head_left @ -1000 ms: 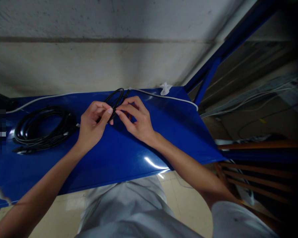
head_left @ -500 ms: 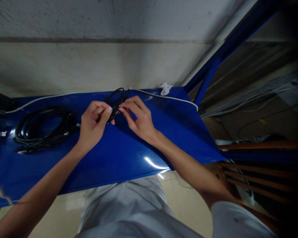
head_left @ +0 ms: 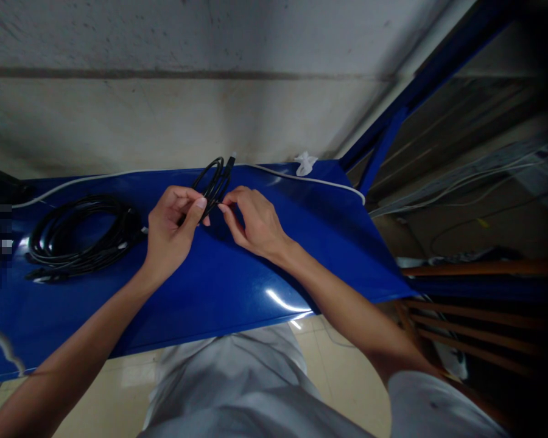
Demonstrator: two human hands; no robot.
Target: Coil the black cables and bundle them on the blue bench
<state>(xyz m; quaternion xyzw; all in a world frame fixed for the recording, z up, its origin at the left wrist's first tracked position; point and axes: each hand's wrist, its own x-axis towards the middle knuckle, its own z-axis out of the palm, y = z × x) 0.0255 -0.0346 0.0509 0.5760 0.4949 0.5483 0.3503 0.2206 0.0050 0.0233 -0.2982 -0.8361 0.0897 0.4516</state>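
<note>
While both hands meet over the blue table [head_left: 219, 292], the left hand [head_left: 171, 231] pinches a small black cable loop [head_left: 212, 182] between thumb and fingers, and the right hand [head_left: 251, 222] closes its fingertips on the same loop. A larger black cable coil [head_left: 77, 237] lies well to their left.

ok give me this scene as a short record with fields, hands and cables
left hand: pinches small black cable bundle
right hand: fingertips on same bundle, beside left thumb
bundle: folded loops, plug end pointing up
other cable: large black coil lying left of hands, untouched
white cable: runs along far edge
surface: blue table
</note>
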